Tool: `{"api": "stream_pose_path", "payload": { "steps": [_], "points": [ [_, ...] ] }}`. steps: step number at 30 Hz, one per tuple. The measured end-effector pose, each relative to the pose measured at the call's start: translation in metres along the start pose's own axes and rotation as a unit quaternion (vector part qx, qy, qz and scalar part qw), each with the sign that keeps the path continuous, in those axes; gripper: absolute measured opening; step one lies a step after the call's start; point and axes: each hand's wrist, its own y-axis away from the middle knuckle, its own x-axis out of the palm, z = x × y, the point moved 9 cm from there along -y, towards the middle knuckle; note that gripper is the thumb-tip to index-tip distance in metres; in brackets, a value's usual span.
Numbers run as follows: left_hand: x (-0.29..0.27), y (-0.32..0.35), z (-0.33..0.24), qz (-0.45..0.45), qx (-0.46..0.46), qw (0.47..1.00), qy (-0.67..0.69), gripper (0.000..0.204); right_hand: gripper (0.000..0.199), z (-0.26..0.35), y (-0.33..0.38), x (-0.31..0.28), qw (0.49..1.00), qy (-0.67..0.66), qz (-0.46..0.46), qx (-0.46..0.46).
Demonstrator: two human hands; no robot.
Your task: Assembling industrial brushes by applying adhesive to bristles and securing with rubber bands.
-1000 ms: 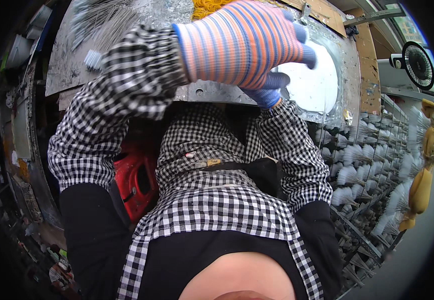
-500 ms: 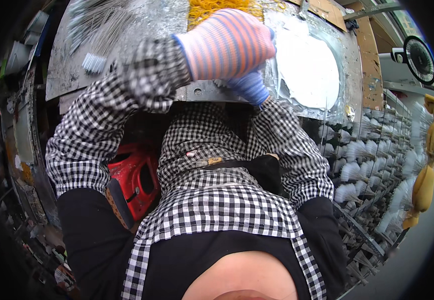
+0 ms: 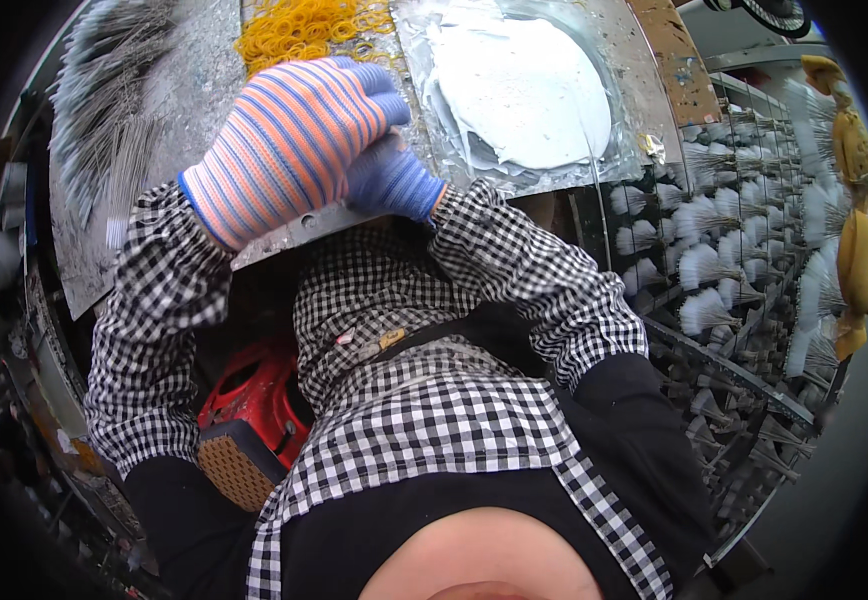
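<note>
My left hand [image 3: 289,140], in an orange-and-blue striped glove, is raised over the front edge of a metal worktable [image 3: 204,75] with its back toward me and its fingers curled. My right hand [image 3: 392,182], in a blue glove, sits right under it and is mostly covered by it. The two hands touch. What lies between the fingers is hidden. A heap of yellow rubber bands [image 3: 304,28] lies just beyond them. A patch of white paste [image 3: 529,90] spreads on the metal sheet to the right.
A fan of thin grey bristles [image 3: 104,120] lies on the table's left side. Racks with several white brush tufts [image 3: 714,265] stand at the right, with yellow objects [image 3: 854,160] hanging beyond them. A red stool [image 3: 254,390] sits by my left leg.
Both hands have moved left, away from the white paste, and now sit below the rubber bands. The right hand has slipped further under the left.
</note>
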Motion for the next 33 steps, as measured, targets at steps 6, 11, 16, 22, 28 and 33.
{"api": "stream_pose_path", "payload": {
  "steps": [6,11,16,22,28,33],
  "points": [
    [0.011,-0.066,-0.017,-0.046,0.021,0.997,0.058,0.029,0.038,-0.034,0.036,-0.072,0.998,0.046,-0.041,0.031],
    [0.013,-0.148,-0.031,-0.096,0.097,0.980,0.146,0.031,0.049,-0.088,0.061,-0.151,0.991,0.071,-0.099,0.055],
    [0.025,-0.167,-0.029,-0.121,0.118,0.945,0.281,0.054,0.025,-0.100,0.065,-0.175,0.979,0.175,-0.108,0.012],
    [0.024,-0.150,0.001,-0.189,0.106,0.837,0.503,0.083,0.041,-0.105,0.069,-0.153,0.936,0.350,-0.038,-0.022],
    [0.043,-0.117,0.016,-0.160,0.035,0.900,0.403,0.093,0.048,-0.116,0.061,-0.162,0.980,0.137,-0.077,0.125],
    [0.003,-0.141,-0.004,-0.171,0.127,0.881,0.424,0.079,0.051,-0.129,0.061,-0.144,0.968,0.029,0.059,0.241]
  ]
}}
